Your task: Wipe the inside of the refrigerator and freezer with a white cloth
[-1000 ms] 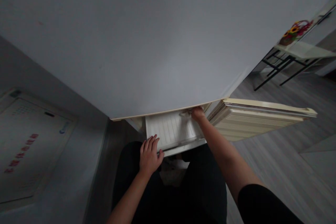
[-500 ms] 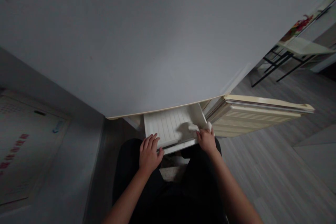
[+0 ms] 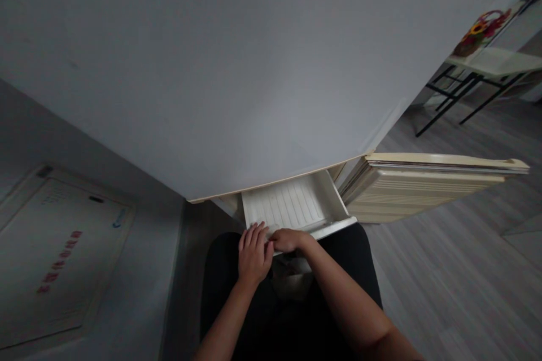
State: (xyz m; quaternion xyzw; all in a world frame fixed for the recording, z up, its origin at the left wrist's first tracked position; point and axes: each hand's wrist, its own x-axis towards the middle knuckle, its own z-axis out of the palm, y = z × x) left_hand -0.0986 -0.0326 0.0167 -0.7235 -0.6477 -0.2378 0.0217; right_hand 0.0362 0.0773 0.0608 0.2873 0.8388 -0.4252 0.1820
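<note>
Got a huge smooth pale panel [image 3: 271, 67] up top, plus wood-look floor [image 3: 444, 271] partly blocked by an open cream door [image 3: 415, 197] with a ridged inner face. Below the panel, seeing a shallow white drawer [image 3: 292, 203] with a ribbed bottom, partway out over dark-clad knees [image 3: 359, 242]. Resting the left hand [image 3: 254, 254] flat on its front edge, with fingers extended, and curling the right hand [image 3: 290, 240] just beside, can't tell around what.

drawer [image 3: 296, 203]: ribbed plastic | trousers [image 3: 362, 259]: matt cloth | floor [image 3: 436, 271]: wood-look
</note>
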